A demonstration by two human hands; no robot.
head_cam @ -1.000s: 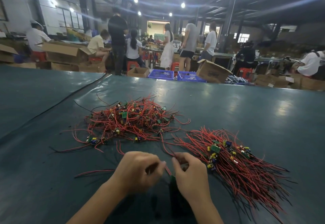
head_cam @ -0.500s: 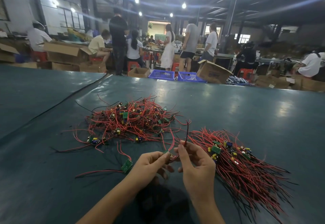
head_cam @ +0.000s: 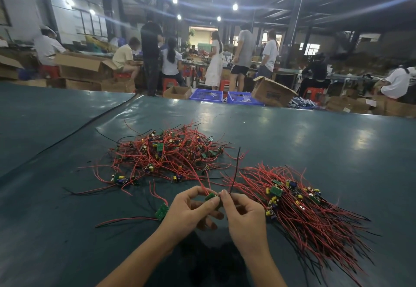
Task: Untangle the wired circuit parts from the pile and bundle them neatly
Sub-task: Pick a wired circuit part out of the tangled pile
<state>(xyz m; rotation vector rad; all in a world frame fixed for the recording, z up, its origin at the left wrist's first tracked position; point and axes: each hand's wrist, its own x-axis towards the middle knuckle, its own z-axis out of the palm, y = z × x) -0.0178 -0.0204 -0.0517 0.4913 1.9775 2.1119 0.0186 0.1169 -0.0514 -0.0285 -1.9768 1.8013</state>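
Green circuit board [head_cam: 210,196] pinched by left hand [head_cam: 193,211]; black wire [head_cam: 234,172] pinched by right hand [head_cam: 246,219]; tangled pile [head_cam: 166,154] at eleven o'clock; carton [head_cam: 273,94] print unreadable.

One head-worn view (wide-angle). It faces forward and slightly down across the table [head_cam: 315,147], close above the left hand [head_cam: 191,210] and right hand [head_cam: 245,219]; the hall [head_cam: 326,28] fills the upper third.

Raised off the worktop [head_cam: 292,151] since a second ago, a small green board [head_cam: 210,196] now pinched in the left hand [head_cam: 189,212], a black wire [head_cam: 235,169] drawn upright by the right hand [head_cam: 245,219], a second board [head_cam: 161,211] uncovered alongside.
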